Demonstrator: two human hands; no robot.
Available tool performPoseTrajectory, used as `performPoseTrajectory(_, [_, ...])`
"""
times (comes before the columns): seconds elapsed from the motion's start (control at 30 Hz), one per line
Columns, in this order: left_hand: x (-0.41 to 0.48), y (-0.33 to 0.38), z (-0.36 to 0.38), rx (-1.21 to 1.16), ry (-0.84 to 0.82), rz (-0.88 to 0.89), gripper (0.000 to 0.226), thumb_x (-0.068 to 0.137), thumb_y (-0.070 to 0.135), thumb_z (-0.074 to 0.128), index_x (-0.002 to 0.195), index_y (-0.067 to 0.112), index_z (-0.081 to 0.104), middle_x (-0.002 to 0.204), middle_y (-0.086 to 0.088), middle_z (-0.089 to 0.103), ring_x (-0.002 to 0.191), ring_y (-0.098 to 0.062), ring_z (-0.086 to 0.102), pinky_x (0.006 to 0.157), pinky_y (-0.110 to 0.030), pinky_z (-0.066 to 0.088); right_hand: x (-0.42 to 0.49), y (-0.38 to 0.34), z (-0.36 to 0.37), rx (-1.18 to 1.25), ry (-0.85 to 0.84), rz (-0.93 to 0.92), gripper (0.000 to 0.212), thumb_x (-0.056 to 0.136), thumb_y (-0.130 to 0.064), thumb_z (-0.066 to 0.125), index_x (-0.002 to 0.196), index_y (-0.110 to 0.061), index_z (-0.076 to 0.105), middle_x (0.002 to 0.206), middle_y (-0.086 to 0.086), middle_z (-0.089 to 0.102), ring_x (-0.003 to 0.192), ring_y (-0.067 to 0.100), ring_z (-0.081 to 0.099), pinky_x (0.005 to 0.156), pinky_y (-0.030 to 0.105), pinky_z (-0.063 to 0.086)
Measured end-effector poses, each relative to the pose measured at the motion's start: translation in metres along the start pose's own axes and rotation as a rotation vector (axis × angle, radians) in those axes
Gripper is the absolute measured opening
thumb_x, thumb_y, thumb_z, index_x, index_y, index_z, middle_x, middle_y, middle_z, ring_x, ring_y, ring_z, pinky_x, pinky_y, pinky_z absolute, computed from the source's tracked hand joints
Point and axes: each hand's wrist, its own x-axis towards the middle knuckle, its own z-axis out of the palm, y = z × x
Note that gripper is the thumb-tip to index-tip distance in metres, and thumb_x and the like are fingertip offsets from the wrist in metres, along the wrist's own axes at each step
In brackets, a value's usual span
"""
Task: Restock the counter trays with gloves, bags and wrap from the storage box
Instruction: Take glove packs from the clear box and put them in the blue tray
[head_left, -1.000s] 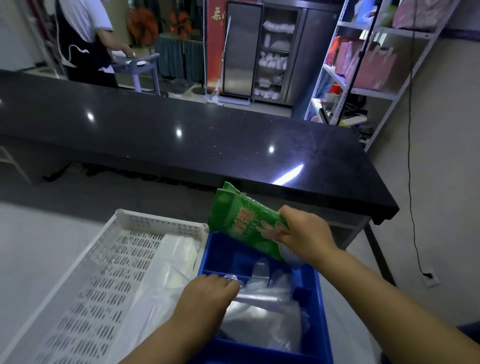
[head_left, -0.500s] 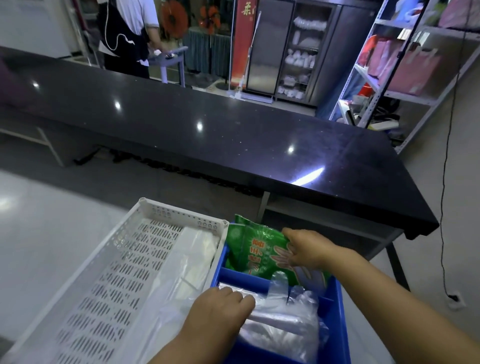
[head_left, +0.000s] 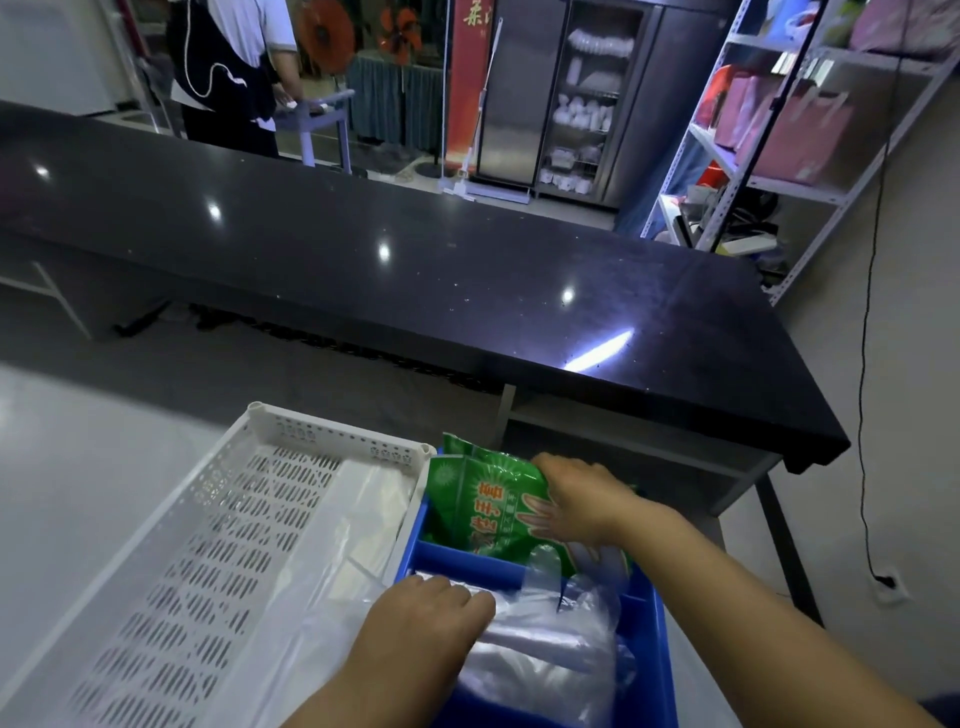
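A blue divided tray (head_left: 457, 564) stands at the lower middle. My right hand (head_left: 582, 499) presses a green glove packet (head_left: 483, 504) into the tray's far compartment, gripping its right edge. My left hand (head_left: 426, 629) rests on a bundle of clear plastic bags (head_left: 550, 649) in the near compartment, fingers curled over it. To the left, touching the blue tray, sits a white perforated tray (head_left: 218, 519) with clear plastic sheets (head_left: 358, 519) along its right side.
A long black counter (head_left: 415, 270) runs across behind the trays, with a lower shelf under its right end. A metal shelving rack (head_left: 779, 130) with pink bags stands at the right wall. A person stands beyond the counter at the far left.
My right hand has lowered the green glove packet from above the blue tray down into its far compartment. My left hand has stayed on the clear bags.
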Motion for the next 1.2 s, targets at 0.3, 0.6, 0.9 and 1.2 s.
performPoseTrajectory(0.3, [0.001,0.0,0.006,-0.001,-0.041,-0.002,0.04,0.02,0.015,0.079,0.05,0.022,0.053,0.041,0.005,0.05,0.037,-0.015,0.048,0.037,-0.016,0.035,-0.019,0.0,0.034,-0.308,0.445,-0.064,0.068,0.076,-0.022,0.073,0.136,-0.023,0.042,0.136,0.005,0.05,0.117,0.027,0.047,0.093,0.041,0.042])
performPoseTrajectory(0.6, [0.014,0.003,-0.001,-0.031,-0.077,-0.011,0.041,0.023,0.019,0.081,0.058,0.025,0.059,0.044,0.006,0.053,0.039,-0.014,0.051,0.037,-0.019,0.031,-0.048,-0.008,0.008,0.112,0.392,-0.14,0.055,0.087,-0.043,0.057,0.138,-0.035,0.038,0.146,-0.004,0.036,0.132,0.017,0.032,0.105,0.034,0.03])
performPoseTrajectory(0.9, [0.076,0.001,-0.021,-0.08,0.044,-0.096,0.035,0.037,0.013,0.083,0.056,0.018,0.054,0.043,0.002,0.054,0.037,-0.018,0.049,0.037,-0.019,0.022,-0.092,-0.012,0.008,-0.052,0.64,-0.218,0.019,0.072,-0.012,0.074,0.088,-0.021,0.071,0.078,-0.001,0.073,0.071,0.018,0.067,0.069,0.042,0.056])
performPoseTrajectory(1.2, [0.078,-0.028,0.017,0.032,-0.041,-0.068,0.041,0.034,0.022,0.087,0.068,0.018,0.063,0.064,0.001,0.065,0.059,-0.021,0.061,0.057,-0.024,0.048,-0.076,0.008,0.044,-0.096,0.966,-0.045,0.009,0.072,-0.022,0.074,0.069,-0.017,0.068,0.066,0.0,0.068,0.067,0.023,0.062,0.066,0.033,0.044])
